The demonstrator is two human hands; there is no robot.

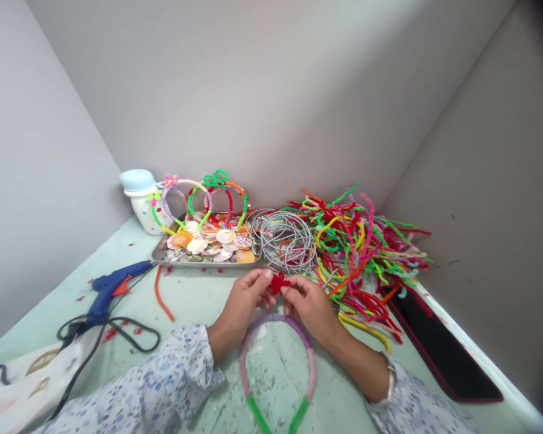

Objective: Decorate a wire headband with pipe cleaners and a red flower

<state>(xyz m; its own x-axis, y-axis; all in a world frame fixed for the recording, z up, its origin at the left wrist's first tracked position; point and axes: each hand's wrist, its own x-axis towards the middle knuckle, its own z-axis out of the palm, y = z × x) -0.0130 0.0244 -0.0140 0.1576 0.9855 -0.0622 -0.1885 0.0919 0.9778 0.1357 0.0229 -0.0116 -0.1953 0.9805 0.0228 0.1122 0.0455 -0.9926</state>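
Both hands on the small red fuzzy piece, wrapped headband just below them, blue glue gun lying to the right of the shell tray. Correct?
One slip: the blue glue gun lies to the left of the shell tray, as the head view shows. Left hand and right hand on the red fuzzy piece, wrapped headband below: right.

Free tabletop (196, 301) left, tray (208, 264) ahead, headband (312, 363) below
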